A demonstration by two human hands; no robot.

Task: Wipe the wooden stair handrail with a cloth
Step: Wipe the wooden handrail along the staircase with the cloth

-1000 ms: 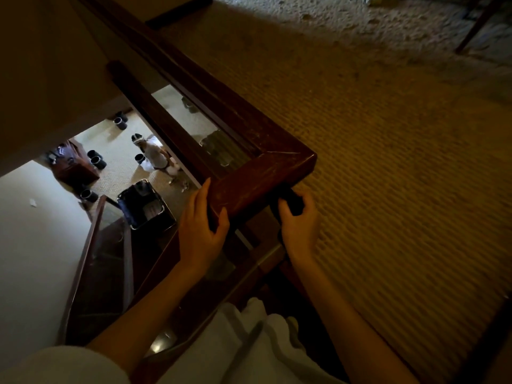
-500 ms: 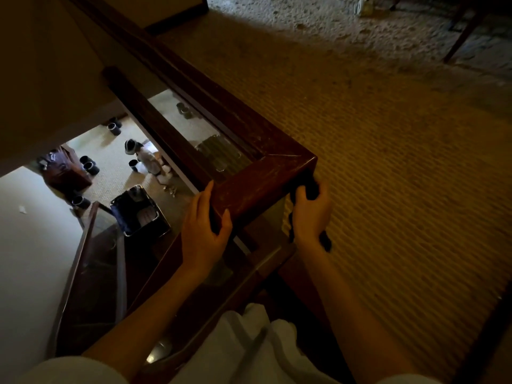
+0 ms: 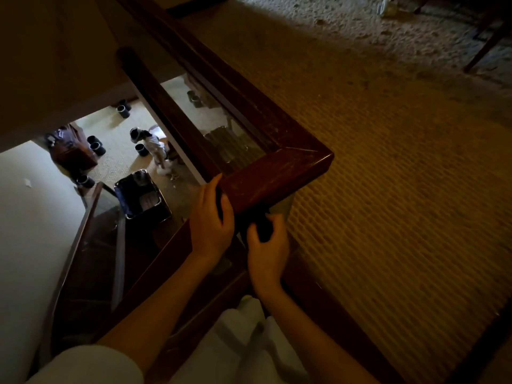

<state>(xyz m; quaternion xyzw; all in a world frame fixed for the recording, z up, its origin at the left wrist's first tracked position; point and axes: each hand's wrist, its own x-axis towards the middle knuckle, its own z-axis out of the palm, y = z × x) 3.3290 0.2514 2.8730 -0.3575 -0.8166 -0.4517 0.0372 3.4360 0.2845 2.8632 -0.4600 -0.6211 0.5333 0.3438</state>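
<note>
Right now the right hand (image 3: 267,252) has its fingers curled round a dark cloth (image 3: 261,227). It presses the cloth against the near side face of the wooden handrail (image 3: 277,176), under the top edge and a little short of the mitred corner. Just beside it, the left hand (image 3: 212,221) grips the same short section, with fingers hooked over the far edge and thumb on the near face, apparently to steady it.

I judge the wiping to be under way on this section only. Its top shows pale scuffs, and the light is too dim to tell wiped wood from unwiped. The long run leading from the corner toward the upper left, and the sloping rail going down the stairs, look to be left to do.

Down the stairwell, on the lower floor, stands an open dark bin (image 3: 141,195) holding something pale that I cannot identify. Several small dark pots (image 3: 95,146) stand near it on the carpet, their insides unreadable. A brown bag (image 3: 73,155) sits among them.
</note>
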